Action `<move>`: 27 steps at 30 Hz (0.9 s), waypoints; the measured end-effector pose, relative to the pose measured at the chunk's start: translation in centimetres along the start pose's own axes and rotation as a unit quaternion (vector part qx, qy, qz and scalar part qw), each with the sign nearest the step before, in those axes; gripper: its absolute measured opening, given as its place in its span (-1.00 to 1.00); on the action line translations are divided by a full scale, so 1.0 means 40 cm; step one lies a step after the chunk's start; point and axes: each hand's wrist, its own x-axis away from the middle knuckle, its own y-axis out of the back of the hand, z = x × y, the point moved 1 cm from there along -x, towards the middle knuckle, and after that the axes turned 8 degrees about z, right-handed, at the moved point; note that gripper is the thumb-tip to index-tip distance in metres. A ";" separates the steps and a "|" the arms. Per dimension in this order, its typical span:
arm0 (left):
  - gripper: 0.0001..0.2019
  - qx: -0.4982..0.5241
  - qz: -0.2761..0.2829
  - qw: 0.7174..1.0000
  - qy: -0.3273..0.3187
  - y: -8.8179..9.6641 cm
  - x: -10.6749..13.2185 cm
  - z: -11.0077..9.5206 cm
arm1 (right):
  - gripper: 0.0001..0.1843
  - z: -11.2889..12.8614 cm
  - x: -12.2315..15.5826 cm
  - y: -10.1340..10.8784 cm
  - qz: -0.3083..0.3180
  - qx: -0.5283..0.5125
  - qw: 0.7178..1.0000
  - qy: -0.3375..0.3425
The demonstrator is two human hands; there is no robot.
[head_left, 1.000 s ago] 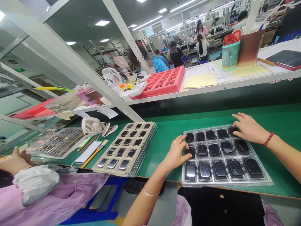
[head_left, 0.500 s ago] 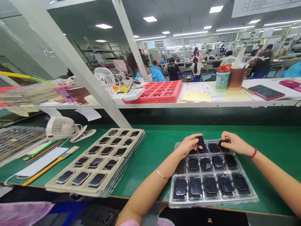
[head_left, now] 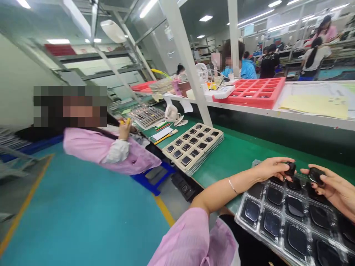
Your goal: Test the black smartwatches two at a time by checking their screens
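Black unit [head_left: 290, 168], glossy w/ rounded corners, is pinched by fingers of L hand [head_left: 273, 169], lower rt. of frame; R hand [head_left: 336, 184] fingers grip a second unit [head_left: 316, 175]. Both are held above the clear, ridged plastic tray [head_left: 256, 231]; most others look seated. Full matte beige tray [head_left: 201, 153] sits ctr. on green worktop [head_left: 235, 147].

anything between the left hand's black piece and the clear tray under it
Nothing visible stands between the black piece in the left hand and the clear tray, though other dark pieces lie in it.
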 end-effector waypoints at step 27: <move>-0.57 -0.154 -0.063 0.986 -0.025 -0.032 0.030 -0.011 | -0.50 0.070 0.014 -0.058 0.001 -0.114 0.991 -0.067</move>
